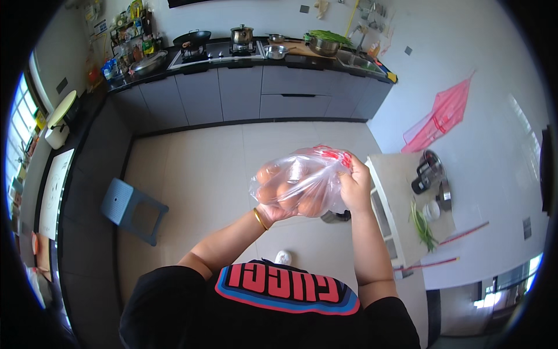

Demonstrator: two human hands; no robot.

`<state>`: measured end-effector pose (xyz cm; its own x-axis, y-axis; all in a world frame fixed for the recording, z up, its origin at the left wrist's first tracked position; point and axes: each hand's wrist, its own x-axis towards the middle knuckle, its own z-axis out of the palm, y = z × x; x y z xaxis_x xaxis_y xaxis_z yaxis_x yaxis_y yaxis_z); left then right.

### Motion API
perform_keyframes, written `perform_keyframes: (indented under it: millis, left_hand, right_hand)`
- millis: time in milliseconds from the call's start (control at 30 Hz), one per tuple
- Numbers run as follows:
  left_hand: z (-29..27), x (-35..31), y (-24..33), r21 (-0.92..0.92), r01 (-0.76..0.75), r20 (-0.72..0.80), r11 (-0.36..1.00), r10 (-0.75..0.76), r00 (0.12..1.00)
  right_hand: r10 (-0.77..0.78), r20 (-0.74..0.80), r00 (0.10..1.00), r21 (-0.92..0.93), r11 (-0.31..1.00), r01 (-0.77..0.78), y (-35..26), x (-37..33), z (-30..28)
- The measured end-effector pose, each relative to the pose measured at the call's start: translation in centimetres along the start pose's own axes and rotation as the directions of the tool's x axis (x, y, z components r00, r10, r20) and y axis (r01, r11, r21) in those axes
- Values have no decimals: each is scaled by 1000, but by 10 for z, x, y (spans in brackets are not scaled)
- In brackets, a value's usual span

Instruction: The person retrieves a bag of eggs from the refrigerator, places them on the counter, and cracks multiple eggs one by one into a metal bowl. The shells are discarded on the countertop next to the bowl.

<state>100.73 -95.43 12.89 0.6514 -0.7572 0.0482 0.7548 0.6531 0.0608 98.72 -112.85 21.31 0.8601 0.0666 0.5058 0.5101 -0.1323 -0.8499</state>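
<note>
Black cloth of my shirt (256, 331) spreads along the near side, and just beyond it I hold one clear plastic bag (335, 189) of brown eggs (288, 193) above the floor (192, 168). Its underside rests on my left fingers (278, 213); most of them are hidden beneath, so I cannot tell how wide they spread. My right fingers (347, 183) are closed on the gathered plastic at the bag's right end, beside the red handles (332, 154). I count at least four eggs; folds and glare blur any others. One gold bangle (260, 219) circles my left wrist. One dark object (336, 217) near my right wrist is partly covered, and my shirt cuts off one white shoe (283, 256). One blue stool (119, 205) stands to the left. To the right, one desk (398, 180) carries a bunch of green stalks (424, 227) and one white container (432, 210). On the far desk (314, 63), one black wok (192, 38) and one lidded pot (242, 35) sit over the stove (218, 52).
</note>
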Motion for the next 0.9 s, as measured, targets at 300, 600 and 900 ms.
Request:
perform_keyframes:
  millis: [300,600,900]
  left_hand:
    - [-17,148,150,59,-176,-21,983,177,984]
    - [-28,297,331,30,-167,10,985,167,986]
    - [-12,455,478,132,-69,12,989,68,998]
  right_hand:
    - [-2,141,990,120,993,-16,120,210,-7]
    - [-27,128,991,93,996,15,237,413,-5]
    - [31,14,999,189,981,-33,343,599,-40]
